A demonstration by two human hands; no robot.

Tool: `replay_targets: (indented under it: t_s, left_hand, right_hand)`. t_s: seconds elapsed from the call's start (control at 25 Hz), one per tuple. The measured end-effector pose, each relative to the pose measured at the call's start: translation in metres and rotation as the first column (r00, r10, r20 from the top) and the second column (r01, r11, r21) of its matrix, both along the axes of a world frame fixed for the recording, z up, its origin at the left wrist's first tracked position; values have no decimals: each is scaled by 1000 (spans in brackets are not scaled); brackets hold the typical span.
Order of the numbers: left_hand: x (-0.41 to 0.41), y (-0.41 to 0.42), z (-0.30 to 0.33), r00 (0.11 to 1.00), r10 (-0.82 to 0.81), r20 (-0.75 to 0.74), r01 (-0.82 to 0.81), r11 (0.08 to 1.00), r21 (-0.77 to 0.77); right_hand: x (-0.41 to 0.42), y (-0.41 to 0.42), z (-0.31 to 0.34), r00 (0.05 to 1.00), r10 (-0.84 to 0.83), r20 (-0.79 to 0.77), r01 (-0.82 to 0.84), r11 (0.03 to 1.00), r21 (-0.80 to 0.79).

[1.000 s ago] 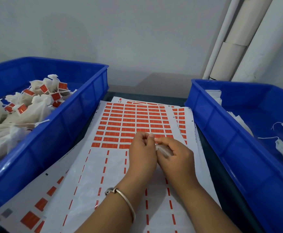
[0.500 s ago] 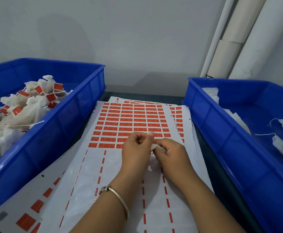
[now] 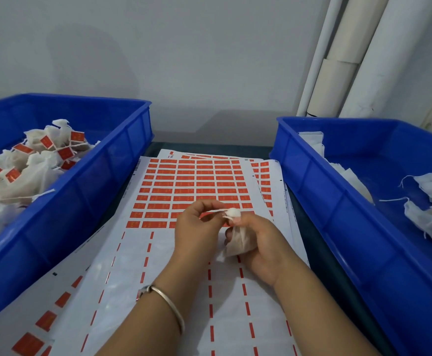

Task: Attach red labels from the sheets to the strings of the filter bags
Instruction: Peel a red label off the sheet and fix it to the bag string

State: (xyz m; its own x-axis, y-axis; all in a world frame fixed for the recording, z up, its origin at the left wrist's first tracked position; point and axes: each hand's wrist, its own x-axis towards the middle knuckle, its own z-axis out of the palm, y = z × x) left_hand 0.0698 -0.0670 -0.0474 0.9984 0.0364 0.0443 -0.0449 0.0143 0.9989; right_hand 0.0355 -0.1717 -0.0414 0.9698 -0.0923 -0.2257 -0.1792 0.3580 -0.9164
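A white filter bag (image 3: 238, 242) sits in my right hand (image 3: 258, 242), fingers curled round it, its gathered top (image 3: 234, 212) sticking up. My left hand (image 3: 197, 227) pinches the bag's white string (image 3: 216, 210) just left of that top. Both hands hover over the label sheet (image 3: 191, 186), whose far half holds rows of red labels; the near half is peeled, with only red dashes left. More sheets lie underneath.
A blue bin (image 3: 86, 191) on the left holds several filter bags with red labels (image 3: 64, 153) attached. A blue bin (image 3: 338, 206) on the right holds unlabelled white bags (image 3: 430, 214). White pipes (image 3: 343, 57) stand against the wall at the back right.
My hands have drawn slightly apart. The bag, mostly hidden before, now shows in my right hand, and the string is stretched out to the left by my left fingers.
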Motion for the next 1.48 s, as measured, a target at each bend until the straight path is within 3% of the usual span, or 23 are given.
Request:
replay_targets:
  t_s: [0.12,0.36,0.52,0.76,0.92,1.12,1.32,1.4,1.48]
  left_hand:
    - [-7,-2,2,994,-48,97,38,994,99]
    - [-11,-5,3,976,-195,98,189,980,66]
    - [-3,0,-2,985,-101,141,64,968,244]
    - [0,1,-4,973,-173,155,93,903,420]
    - [4,0,-2,973,-141,181,18,833,553]
    - [7,2,-5,968,23,249,-153,840,520]
    - [13,13,-1,937,265,228,-340,845,413]
    - [11,12,1,932,276,235,-349,857,379]
    - [9,10,2,944,209,256,-295,881,368]
  right_hand:
    - [0,-3,-2,1000,-13,0,13,997,76]
    - [3,-8,-5,994,-107,15,107,994,9]
    - [6,-9,-5,989,-145,10,145,989,-18]
    - [10,-13,-8,981,-191,-18,190,981,-38]
    - [12,-13,-11,985,-173,-21,170,980,-99]
    - [14,-13,-13,991,-134,13,135,980,-144]
    - [11,-17,-10,999,34,-22,-38,977,-209]
    - [6,-18,-6,992,124,-18,-124,960,-250]
    - [2,-23,-3,980,197,13,-191,962,-193]
